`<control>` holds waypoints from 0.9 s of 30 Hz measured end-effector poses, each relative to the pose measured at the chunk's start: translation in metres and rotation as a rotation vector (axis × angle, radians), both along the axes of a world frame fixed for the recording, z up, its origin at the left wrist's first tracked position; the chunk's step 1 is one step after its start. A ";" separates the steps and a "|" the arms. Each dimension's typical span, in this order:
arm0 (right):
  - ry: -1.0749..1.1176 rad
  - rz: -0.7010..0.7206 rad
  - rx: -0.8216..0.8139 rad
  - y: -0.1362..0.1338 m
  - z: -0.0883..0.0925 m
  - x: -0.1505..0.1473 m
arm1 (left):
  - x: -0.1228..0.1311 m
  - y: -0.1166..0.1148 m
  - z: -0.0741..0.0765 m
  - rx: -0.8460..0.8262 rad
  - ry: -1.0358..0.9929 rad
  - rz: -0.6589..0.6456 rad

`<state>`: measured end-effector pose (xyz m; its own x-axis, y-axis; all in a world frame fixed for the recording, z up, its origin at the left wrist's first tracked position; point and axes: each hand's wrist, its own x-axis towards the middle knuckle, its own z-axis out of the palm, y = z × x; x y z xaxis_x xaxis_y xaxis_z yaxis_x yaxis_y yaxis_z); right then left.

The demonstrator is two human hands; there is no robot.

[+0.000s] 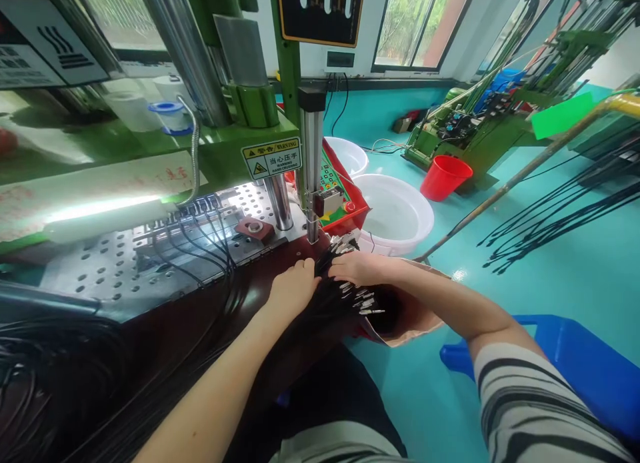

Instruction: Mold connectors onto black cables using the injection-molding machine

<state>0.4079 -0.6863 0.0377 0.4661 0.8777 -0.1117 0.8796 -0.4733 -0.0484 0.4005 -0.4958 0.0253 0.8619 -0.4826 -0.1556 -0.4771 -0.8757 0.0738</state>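
A bundle of black cables with metal plug ends (350, 296) lies at the right end of the dark workbench (200, 316), its tips fanned out over a brown bag (415, 323). My left hand (293, 290) rests on the bundle with fingers curled over the cables. My right hand (357, 268) lies across the plug ends, fingers closed around some of them. More black cables (200, 250) run from the bench into the mould plate (165, 243) of the green press.
The green press (240, 116) with its warning label (271, 158) and steel column (311, 170) stands just beyond my hands. White basins (400, 216) and a red bucket (445, 176) sit on the teal floor. A blue stool (575, 370) is at my right.
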 end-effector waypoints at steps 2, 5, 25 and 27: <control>0.052 -0.049 0.008 -0.007 0.007 0.001 | 0.000 0.000 -0.001 0.028 0.024 -0.035; 0.115 -0.141 0.038 -0.017 0.012 0.002 | -0.002 0.003 -0.002 0.020 0.018 -0.063; 0.087 -0.459 0.227 -0.014 0.004 -0.055 | -0.018 0.004 -0.001 -0.007 -0.049 -0.071; 0.105 -0.432 0.218 -0.013 0.002 -0.047 | -0.016 0.007 0.002 -0.006 -0.015 -0.087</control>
<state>0.3612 -0.6995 0.0397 0.7884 0.6151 -0.0134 0.5904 -0.7625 -0.2648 0.3840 -0.4893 0.0269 0.8191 -0.5562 -0.1404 -0.5520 -0.8308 0.0711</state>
